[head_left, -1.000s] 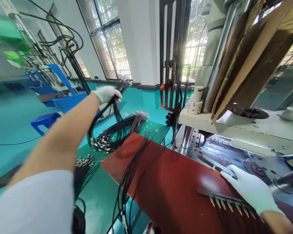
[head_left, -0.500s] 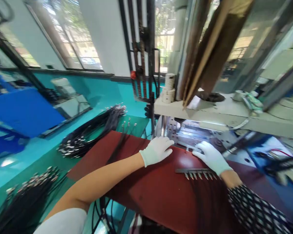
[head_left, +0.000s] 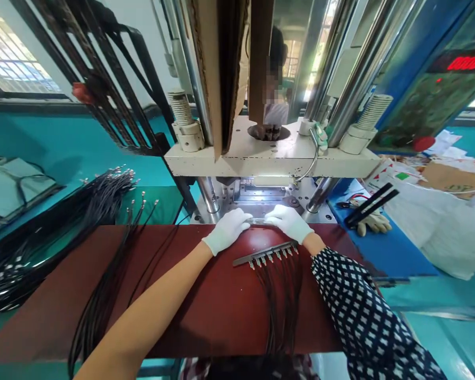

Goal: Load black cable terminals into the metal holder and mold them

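Both my hands wear white gloves and meet a narrow shiny metal bar [head_left: 259, 221] at the front edge of the press bed. The fingers of my left hand [head_left: 230, 228] are curled over its left end. At the opposite end my right hand [head_left: 288, 222] is closed the same way; its fingertips are partly hidden. Just below my right hand, a dark strip [head_left: 263, 255] lies slanted on the red-brown table [head_left: 221, 316]. Several black cables [head_left: 285, 295] with metal ends are set along that strip and trail toward me.
The press [head_left: 273, 166] stands ahead, its light plate carried on steel columns. Bundles of black cables [head_left: 75, 216] lie to the left. On the right are a blue board [head_left: 396, 258] with a glove [head_left: 374, 224], white sacks [head_left: 443, 232], and a control box [head_left: 447, 89].
My view has swung right and levelled toward the press. My hands have come closer together and now both grip the metal bar; earlier the left hand lay flatter with fingers spread.
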Tool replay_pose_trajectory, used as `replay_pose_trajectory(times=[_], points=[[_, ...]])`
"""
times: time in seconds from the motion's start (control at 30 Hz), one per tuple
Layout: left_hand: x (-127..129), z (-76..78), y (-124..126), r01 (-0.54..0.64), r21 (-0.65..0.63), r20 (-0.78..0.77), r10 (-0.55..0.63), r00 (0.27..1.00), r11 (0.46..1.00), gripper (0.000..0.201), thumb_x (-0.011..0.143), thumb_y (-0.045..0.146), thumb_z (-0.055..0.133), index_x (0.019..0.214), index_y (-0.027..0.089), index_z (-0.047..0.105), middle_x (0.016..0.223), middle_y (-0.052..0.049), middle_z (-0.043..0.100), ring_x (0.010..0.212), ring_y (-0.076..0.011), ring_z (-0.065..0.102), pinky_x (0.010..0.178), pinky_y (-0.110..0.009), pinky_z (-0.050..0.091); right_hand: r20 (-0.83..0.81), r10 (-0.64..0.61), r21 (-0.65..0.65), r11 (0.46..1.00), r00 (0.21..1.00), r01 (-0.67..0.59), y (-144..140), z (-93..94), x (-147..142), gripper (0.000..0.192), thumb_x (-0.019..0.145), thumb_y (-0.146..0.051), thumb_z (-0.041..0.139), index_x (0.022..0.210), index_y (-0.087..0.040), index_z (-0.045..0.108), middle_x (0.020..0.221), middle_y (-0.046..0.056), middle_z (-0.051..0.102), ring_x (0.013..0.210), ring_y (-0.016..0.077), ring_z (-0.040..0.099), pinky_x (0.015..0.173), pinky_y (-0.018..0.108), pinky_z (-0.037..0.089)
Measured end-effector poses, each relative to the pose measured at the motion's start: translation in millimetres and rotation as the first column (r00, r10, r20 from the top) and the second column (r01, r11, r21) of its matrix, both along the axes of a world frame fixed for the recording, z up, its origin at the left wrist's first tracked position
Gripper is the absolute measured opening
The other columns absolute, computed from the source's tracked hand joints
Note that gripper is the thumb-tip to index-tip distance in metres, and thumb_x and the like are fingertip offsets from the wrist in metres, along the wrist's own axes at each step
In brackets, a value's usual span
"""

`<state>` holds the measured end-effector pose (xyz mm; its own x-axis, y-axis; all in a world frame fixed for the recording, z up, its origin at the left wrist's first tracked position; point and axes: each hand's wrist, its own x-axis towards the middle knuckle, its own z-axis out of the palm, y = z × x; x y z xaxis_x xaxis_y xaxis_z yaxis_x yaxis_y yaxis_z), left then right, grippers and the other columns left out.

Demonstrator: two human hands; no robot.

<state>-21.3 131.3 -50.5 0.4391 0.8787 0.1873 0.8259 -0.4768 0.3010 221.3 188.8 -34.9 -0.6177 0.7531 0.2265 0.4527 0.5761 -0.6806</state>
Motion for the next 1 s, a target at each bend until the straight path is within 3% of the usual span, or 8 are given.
replay_pose_trajectory(times=[0.13, 0.37, 0.57, 0.7, 0.8, 0.87, 0.97, 1.0], points=[[-2, -3.1, 1, 0.024, 0.024, 0.018, -0.024, 1.000, 0.999, 0.036, 0.100, 0.034, 0.038, 0.119, 0.015, 0.060, 0.099, -0.011, 0.061, 0.095, -0.0242, 0.056, 0.089, -0.039, 0.048, -0.207, -0.155, -0.136, 0.982, 0.966, 0.128, 1, 0.8, -2, 0.018, 0.081, -0.035, 0.069, 0.080, -0.018, 0.075, 0.080, 0.005, 0.066, 0.079, 0.0184, 0.057, 0.077, 0.033, 0.046], [-4, 1.7, -2, 0.035, 0.013, 0.039, -0.035, 0.999, 0.999, 0.035, 0.099, 0.032, 0.038, 0.120, 0.014, 0.061, 0.101, -0.012, 0.062, 0.098, -0.0243, 0.057, 0.091, -0.039, 0.048, -0.456, -0.433, -0.441, 0.869, 0.778, 0.225, 2, 15.8, 22, 0.040, 0.086, -0.056, 0.057, 0.092, -0.016, 0.061, 0.075, 0.000, 0.053, 0.060, 0.0094, 0.052, 0.051, 0.022, 0.045], [-5, -0.1, -2, 0.040, 0.035, 0.023, -0.041, 0.999, 0.999, 0.038, 0.099, 0.034, 0.037, 0.120, 0.013, 0.061, 0.098, -0.012, 0.061, 0.095, -0.0243, 0.058, 0.089, -0.039, 0.048, -0.496, -0.520, -0.573, 0.798, 0.695, 0.187, -6, 33.8, 32, 0.056, 0.080, -0.069, 0.059, 0.096, -0.016, 0.063, 0.072, -0.003, 0.044, 0.044, 0.0023, 0.030, 0.036, 0.016, 0.019], [-6, 0.3, -1, 0.044, 0.035, 0.010, -0.044, 0.999, 0.998, 0.038, 0.099, 0.035, 0.037, 0.120, 0.014, 0.060, 0.097, -0.011, 0.061, 0.095, -0.0241, 0.058, 0.089, -0.038, 0.048, -0.523, -0.576, -0.640, 0.752, 0.628, 0.157, -45, 55.4, 70, 0.070, 0.079, -0.081, 0.045, 0.090, -0.015, 0.066, 0.062, -0.004, 0.039, 0.041, 0.0044, 0.018, 0.035, 0.020, 0.012], [-9, -0.8, -2, 0.058, 0.048, 0.008, -0.059, 0.998, 0.997, 0.036, 0.098, 0.037, 0.038, 0.117, 0.016, 0.061, 0.100, -0.011, 0.063, 0.098, -0.0248, 0.059, 0.091, -0.038, 0.048, -0.654, -0.617, -0.505, 0.787, 0.438, 0.355, -102, 52.4, 132, 0.050, 0.082, -0.067, 0.056, 0.092, -0.019, 0.066, 0.064, -0.004, 0.039, 0.045, 0.0067, 0.025, 0.040, 0.021, 0.021], [-12, -3.8, -1, 0.076, 0.084, 0.021, -0.078, 0.997, 0.994, 0.035, 0.096, 0.038, 0.040, 0.114, 0.018, 0.062, 0.101, -0.011, 0.063, 0.100, -0.0257, 0.058, 0.092, -0.039, 0.048, -0.702, -0.658, -0.389, 0.676, 0.274, 0.626, -147, 32.0, 179, 0.036, 0.084, -0.054, 0.059, 0.099, -0.021, 0.063, 0.073, -0.002, 0.046, 0.052, 0.0078, 0.036, 0.048, 0.021, 0.032], [-17, -10.6, 3, 0.101, 0.131, 0.048, -0.108, 0.993, 0.986, 0.032, 0.095, 0.042, 0.042, 0.112, 0.021, 0.060, 0.103, -0.008, 0.064, 0.101, -0.0252, 0.058, 0.094, -0.040, 0.047, -0.440, -0.890, -0.317, 0.280, 0.121, 0.906, -216, -22.7, 237, 0.049, 0.084, -0.063, 0.046, 0.107, -0.021, 0.057, 0.081, -0.001, 0.050, 0.061, 0.0092, 0.047, 0.059, 0.023, 0.043], [-19, -12.7, 5, 0.112, 0.135, 0.055, -0.120, 0.991, 0.984, 0.031, 0.095, 0.044, 0.042, 0.112, 0.023, 0.059, 0.103, -0.006, 0.063, 0.101, -0.0246, 0.057, 0.095, -0.041, 0.047, -0.343, -0.936, -0.306, 0.186, 0.075, 0.934, -237, -44.3, 250, 0.051, 0.081, -0.064, 0.046, 0.102, -0.019, 0.057, 0.078, -0.001, 0.051, 0.060, 0.0098, 0.047, 0.058, 0.023, 0.043]])
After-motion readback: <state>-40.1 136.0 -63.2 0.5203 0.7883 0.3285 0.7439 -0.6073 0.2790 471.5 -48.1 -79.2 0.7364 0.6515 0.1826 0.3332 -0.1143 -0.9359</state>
